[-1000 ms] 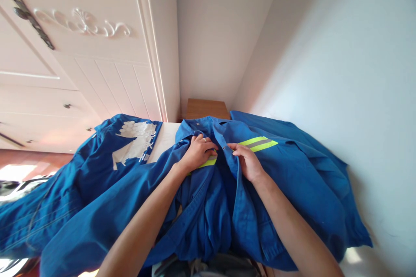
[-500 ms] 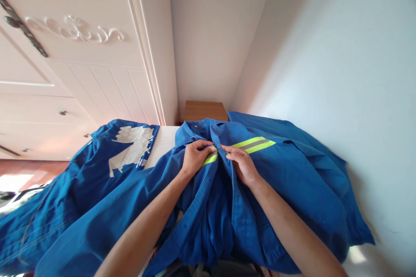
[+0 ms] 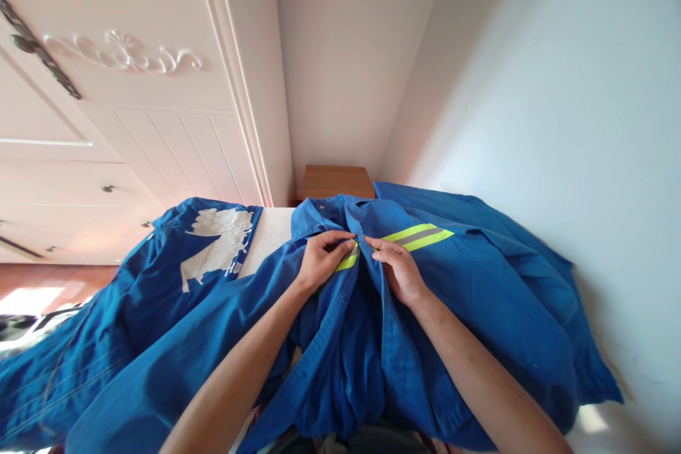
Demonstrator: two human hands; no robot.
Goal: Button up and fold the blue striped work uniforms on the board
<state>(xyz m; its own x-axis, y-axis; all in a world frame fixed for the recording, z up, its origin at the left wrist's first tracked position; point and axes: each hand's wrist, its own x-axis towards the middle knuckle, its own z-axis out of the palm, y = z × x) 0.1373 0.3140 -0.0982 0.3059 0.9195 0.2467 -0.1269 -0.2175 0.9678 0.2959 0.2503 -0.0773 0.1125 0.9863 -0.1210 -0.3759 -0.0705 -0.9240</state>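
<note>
A blue jacket (image 3: 479, 291) with yellow and grey reflective stripes (image 3: 420, 235) lies spread out, its collar (image 3: 307, 218) at the far side. My left hand (image 3: 323, 259) pinches the left front edge at the stripe, thumb and fingers together. Close beside it, my right hand (image 3: 396, 266) pinches the right front edge. The two edges nearly meet between my fingertips at the chest. Below the hands the front hangs apart, with bunched blue cloth (image 3: 345, 369) between the edges. Whatever small fastening lies under the fingertips cannot be made out.
Another dark blue garment (image 3: 143, 277) with a white patch (image 3: 218, 241) lies at the left. A white cabinet (image 3: 159, 99) with metal handles stands at the back left. Beyond the collar is a wooden box-like piece (image 3: 339, 181); a pale wall (image 3: 574, 120) rises at the right.
The whole view has shifted slightly, with the garments and hands a little further right in it. Both hands keep their grip on the front edges.
</note>
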